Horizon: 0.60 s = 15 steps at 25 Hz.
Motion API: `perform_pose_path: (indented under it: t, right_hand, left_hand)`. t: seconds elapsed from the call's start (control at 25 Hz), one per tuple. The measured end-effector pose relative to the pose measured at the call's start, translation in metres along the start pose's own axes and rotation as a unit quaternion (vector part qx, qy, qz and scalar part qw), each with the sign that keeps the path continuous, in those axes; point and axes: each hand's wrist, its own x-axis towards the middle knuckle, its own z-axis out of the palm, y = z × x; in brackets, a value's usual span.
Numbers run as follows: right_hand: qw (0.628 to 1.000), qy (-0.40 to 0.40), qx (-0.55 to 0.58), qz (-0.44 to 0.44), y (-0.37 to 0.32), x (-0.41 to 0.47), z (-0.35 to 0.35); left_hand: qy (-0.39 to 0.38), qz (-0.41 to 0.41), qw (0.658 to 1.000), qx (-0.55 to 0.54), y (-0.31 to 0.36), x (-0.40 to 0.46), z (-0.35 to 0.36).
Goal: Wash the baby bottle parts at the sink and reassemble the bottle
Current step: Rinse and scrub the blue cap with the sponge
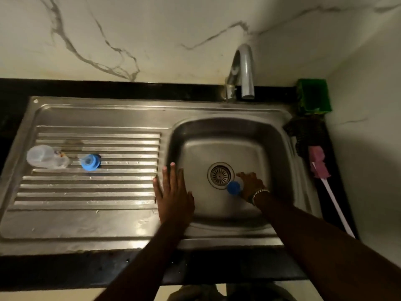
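A clear baby bottle body (44, 157) lies on its side at the far left of the steel drainboard (91, 192). Just to its right sits a blue collar with a clear teat (90, 162). My right hand (251, 186) is down in the sink basin (225, 127) beside the drain (220, 175), shut on a small blue bottle part (234, 188). My left hand (173, 195) hovers flat over the basin's left rim, fingers spread and holding nothing.
The faucet (244, 72) stands behind the basin, with no water visibly running. A green sponge holder (313, 96) and a dark cloth (306, 133) sit at the back right. A pink bottle brush (318, 162) with a white handle lies along the right counter edge.
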Motion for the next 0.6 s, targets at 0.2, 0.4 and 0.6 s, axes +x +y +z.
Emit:
perform_pose_path:
  t: [0.2,0.4,0.6]
  right_hand:
    - [0.997,-0.016,0.05,-0.049,-0.007,0.023,0.032]
    - [0.942,0.036,0.327,-0.06,-0.025,-0.011,-0.005]
    - [0.815,-0.105,0.556,-0.124,-0.029,-0.096,-0.086]
  left_hand:
    - [0.01,0.006,0.999,0.034,0.002,0.0,0.012]
    - [-0.03,-0.077,0.993,-0.083,0.034,0.012,-0.009]
    - [-0.058,-0.092,0.847,-0.52,0.111,0.038,-0.056]
